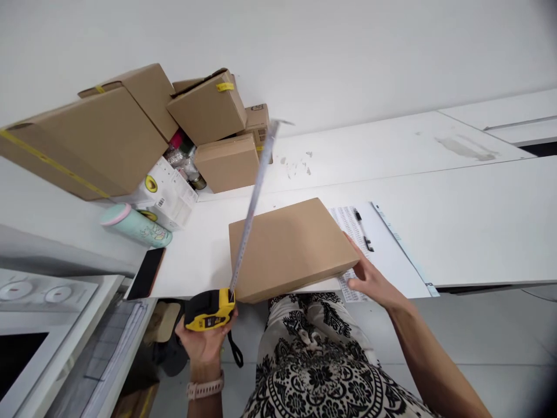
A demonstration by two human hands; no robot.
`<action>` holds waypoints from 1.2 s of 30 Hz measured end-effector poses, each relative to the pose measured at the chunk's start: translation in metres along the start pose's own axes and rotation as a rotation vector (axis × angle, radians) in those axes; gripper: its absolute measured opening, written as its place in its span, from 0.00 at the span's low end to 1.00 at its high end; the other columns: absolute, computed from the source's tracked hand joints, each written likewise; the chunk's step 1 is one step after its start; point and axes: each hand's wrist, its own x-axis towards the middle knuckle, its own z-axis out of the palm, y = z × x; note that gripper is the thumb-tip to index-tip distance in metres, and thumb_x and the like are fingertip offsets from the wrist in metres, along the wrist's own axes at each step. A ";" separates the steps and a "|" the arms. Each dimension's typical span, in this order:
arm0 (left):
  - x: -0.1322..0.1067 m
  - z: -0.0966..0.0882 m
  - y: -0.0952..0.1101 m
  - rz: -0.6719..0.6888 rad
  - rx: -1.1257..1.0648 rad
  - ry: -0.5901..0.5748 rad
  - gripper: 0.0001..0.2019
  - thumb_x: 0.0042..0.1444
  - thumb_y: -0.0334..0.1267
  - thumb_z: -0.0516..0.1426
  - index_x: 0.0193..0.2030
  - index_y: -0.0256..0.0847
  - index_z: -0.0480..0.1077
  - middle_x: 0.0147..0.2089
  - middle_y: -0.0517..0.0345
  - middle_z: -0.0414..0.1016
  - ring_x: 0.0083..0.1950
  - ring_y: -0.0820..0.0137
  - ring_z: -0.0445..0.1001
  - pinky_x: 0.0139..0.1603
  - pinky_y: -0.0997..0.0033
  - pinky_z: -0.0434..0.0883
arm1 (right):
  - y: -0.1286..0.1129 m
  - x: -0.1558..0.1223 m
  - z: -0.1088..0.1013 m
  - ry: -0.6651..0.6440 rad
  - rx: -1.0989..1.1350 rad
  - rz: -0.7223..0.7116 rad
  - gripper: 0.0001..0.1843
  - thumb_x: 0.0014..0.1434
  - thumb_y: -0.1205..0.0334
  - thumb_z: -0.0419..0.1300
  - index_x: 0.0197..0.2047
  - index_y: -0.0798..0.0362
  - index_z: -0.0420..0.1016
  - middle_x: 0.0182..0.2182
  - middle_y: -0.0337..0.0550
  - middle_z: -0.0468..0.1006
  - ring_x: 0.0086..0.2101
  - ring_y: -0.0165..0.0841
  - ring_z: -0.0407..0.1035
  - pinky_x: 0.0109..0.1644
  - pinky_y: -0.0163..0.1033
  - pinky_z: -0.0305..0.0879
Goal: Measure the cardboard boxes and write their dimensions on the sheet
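Note:
My left hand (204, 342) is wrapped round a yellow and black tape measure (209, 309) in front of the table edge. Its metal blade (255, 203) is pulled out and slants up and away, passing over the left end of a closed brown cardboard box (291, 247). Whether the blade touches the box I cannot tell. That box lies on the white table, its front edge about at the table edge. At its right end my right hand (369, 276) grips the near corner, thumb apart from the fingers, which are partly hidden behind the box.
Several cardboard boxes (209, 107) are piled at the back left, beside a white box with avocado pictures (167, 194). A mint bottle (137, 223) and a dark phone-like slab (148, 273) lie nearby. Papers (391, 255) with a black pen (363, 230) are on the right.

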 end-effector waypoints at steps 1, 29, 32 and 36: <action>-0.002 0.000 0.001 -0.005 -0.020 -0.027 0.24 0.44 0.51 0.64 0.49 0.51 0.79 0.50 0.46 0.82 0.44 0.45 0.80 0.28 0.51 0.78 | -0.007 -0.004 0.004 0.022 -0.070 -0.002 0.61 0.49 0.30 0.67 0.77 0.35 0.40 0.76 0.42 0.43 0.73 0.54 0.40 0.74 0.67 0.46; -0.017 0.125 0.010 0.403 0.380 -0.111 0.35 0.37 0.63 0.71 0.50 0.44 0.79 0.51 0.47 0.81 0.40 0.52 0.82 0.25 0.67 0.79 | -0.102 0.185 0.027 0.287 -0.448 -0.049 0.34 0.53 0.23 0.54 0.42 0.46 0.64 0.40 0.48 0.80 0.39 0.46 0.73 0.44 0.53 0.69; -0.021 0.118 0.000 0.370 0.427 -0.146 0.34 0.39 0.62 0.71 0.50 0.43 0.79 0.49 0.47 0.82 0.40 0.50 0.83 0.25 0.65 0.80 | -0.103 0.200 0.019 0.257 -0.434 -0.043 0.34 0.52 0.23 0.55 0.40 0.47 0.65 0.38 0.47 0.79 0.38 0.45 0.72 0.44 0.53 0.70; -0.026 0.116 -0.002 0.410 0.438 -0.150 0.31 0.41 0.60 0.70 0.49 0.43 0.80 0.46 0.49 0.83 0.42 0.50 0.83 0.26 0.66 0.80 | -0.106 0.184 0.026 0.321 -0.512 -0.054 0.33 0.55 0.25 0.54 0.43 0.48 0.66 0.39 0.49 0.80 0.39 0.47 0.73 0.44 0.53 0.69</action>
